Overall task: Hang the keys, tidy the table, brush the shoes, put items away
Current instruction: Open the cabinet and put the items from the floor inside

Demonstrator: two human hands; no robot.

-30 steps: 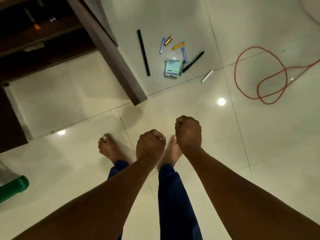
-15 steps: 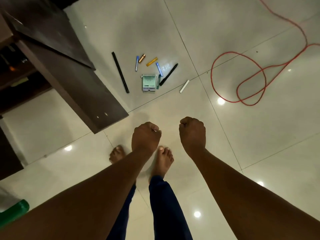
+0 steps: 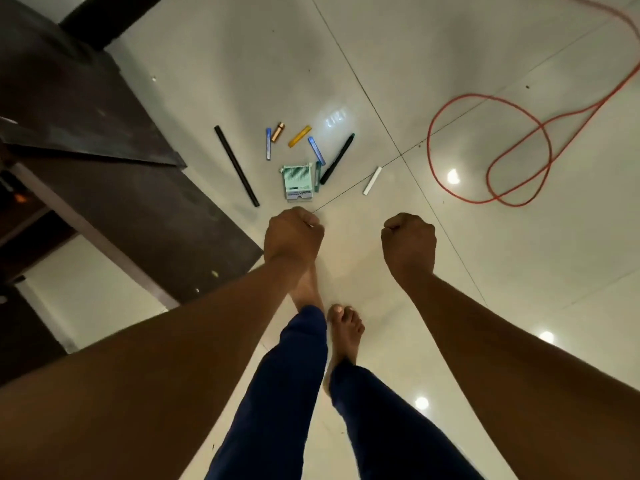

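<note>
Small stationery lies scattered on the white tiled floor ahead of me: a long black stick [image 3: 236, 165], a green and white box [image 3: 297, 182], a black pen [image 3: 337, 158], a white stick [image 3: 372, 180], a yellow piece [image 3: 300, 136], blue pieces [image 3: 268, 143] and a small orange tube [image 3: 278, 132]. My left hand [image 3: 292, 237] is curled into a fist just short of the box, with nothing seen in it. My right hand [image 3: 409, 244] is a fist too, further right, holding nothing visible. Both hands hover above the floor.
A dark wooden table [image 3: 121, 202] stands at the left, its corner close to my left forearm. A red cable [image 3: 485, 150] loops over the floor at the right. My bare feet [image 3: 344, 327] and blue trouser legs are below the hands.
I have stepped closer to the scattered items, which now lie just beyond my fists. My hands have spread apart. The table has come nearer on the left.
</note>
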